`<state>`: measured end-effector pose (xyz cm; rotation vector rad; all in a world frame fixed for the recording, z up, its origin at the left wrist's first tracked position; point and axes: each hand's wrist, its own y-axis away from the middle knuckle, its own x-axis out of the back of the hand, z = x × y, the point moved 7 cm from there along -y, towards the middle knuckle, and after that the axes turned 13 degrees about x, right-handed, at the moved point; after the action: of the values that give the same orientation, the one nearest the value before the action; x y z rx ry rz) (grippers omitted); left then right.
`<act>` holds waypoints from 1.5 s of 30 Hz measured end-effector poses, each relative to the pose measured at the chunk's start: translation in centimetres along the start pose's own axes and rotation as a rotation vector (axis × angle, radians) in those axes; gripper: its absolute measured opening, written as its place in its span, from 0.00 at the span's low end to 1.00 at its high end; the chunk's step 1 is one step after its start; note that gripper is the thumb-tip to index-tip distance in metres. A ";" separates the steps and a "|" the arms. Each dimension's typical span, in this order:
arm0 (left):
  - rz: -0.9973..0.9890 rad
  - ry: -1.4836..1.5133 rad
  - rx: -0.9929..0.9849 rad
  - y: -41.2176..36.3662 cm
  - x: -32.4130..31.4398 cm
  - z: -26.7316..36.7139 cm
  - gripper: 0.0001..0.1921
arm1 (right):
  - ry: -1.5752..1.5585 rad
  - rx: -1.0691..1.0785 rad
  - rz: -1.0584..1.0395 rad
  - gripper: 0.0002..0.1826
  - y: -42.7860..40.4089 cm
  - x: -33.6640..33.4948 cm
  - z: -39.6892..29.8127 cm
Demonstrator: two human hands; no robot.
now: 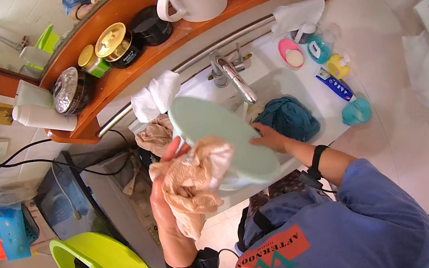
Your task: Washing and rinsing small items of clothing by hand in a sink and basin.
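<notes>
Over the front of a white washbasin (328, 131), a pale green plastic basin (214, 134) is tilted between my two hands. My left hand (159, 193) grips its left rim with the fingers. A crumpled peach cloth (194, 180) is bunched in that same hand, hiding the palm and thumb. My right hand (271, 137) holds the opposite rim of the pale green basin. Just beyond my right hand, a wet dark teal cloth (289, 118) lies in the washbasin below the chrome faucet (235, 78). Another beige cloth (156, 135) sits at the left, behind the pale green basin.
A wooden shelf (196, 29) with jars and mugs runs above the faucet. Toothpaste (334, 84), a teal cup (356, 112) and a pink soap dish (291, 53) line the right ledge. A lime-green basin (123, 253) stands at lower left. A black cable (28, 149) hangs left.
</notes>
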<state>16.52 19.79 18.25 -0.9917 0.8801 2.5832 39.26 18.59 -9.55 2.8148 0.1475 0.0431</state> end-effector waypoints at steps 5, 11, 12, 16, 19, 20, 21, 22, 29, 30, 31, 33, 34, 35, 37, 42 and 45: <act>0.008 0.009 -0.004 -1.1 -3.9 1.2 0.28 | -0.098 -0.054 -0.231 0.39 2.4 -2.8 0.4; -0.132 0.075 0.069 -0.8 -7.1 0.8 0.28 | -0.131 -0.122 -0.290 0.36 3.9 -4.6 -1.2; -0.196 0.074 0.105 -0.5 -7.8 0.7 0.28 | -0.140 -0.124 -0.309 0.36 4.0 -4.4 -1.2; -0.132 0.052 0.098 0.6 -6.3 0.6 0.25 | -0.163 -0.161 -0.403 0.35 4.1 -3.8 -0.1; 0.020 0.027 -0.037 2.8 -1.9 1.8 0.22 | -0.154 -0.171 -0.469 0.34 4.7 -4.3 0.3; 0.144 -0.033 -0.154 4.0 0.0 2.7 0.21 | -0.248 -0.178 -0.417 0.33 5.0 -4.2 0.3; 0.245 0.029 -0.182 5.4 2.3 2.9 0.20 | -0.410 -0.192 -0.253 0.28 5.7 -4.4 -1.4; 0.341 0.089 -0.206 6.9 4.2 3.2 0.18 | -0.405 -0.189 -0.260 0.28 5.6 -4.6 -1.3; 0.568 -0.121 -0.403 13.9 12.9 4.3 0.14 | 0.114 0.192 -0.016 0.17 3.6 -6.1 -4.1; 0.572 -0.113 -0.409 14.5 13.3 4.1 0.14 | 0.303 0.266 -0.015 0.18 3.9 -7.6 -5.5; 0.616 -0.157 -0.422 15.0 13.3 3.9 0.14 | 0.493 0.339 -0.009 0.18 4.2 -9.1 -6.8; 0.669 -0.279 -0.435 15.1 14.0 3.2 0.12 | 0.496 0.380 -0.017 0.18 4.7 -12.2 -7.4; 0.706 -0.443 -0.411 14.7 15.2 2.6 0.13 | 0.494 0.421 -0.024 0.18 4.9 -13.7 -8.0; 0.713 -0.525 -0.347 13.9 16.6 1.5 0.16 | 0.497 0.420 -0.023 0.18 5.0 -14.9 -8.5; 0.721 -0.607 -0.282 12.6 19.7 -0.9 0.19 | 0.496 0.360 -0.028 0.16 5.2 -16.9 -9.0; 0.658 -1.562 -0.098 8.8 20.8 -5.0 0.36 | 0.588 0.328 0.039 0.18 4.0 -18.6 -7.9; 0.649 -1.666 -0.014 6.9 24.6 -7.1 0.38 | 0.526 0.285 -0.065 0.23 3.6 -18.8 -8.0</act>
<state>-0.83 10.10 0.70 1.5730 0.5909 2.5573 20.54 15.71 -1.11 3.0061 0.3902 0.8066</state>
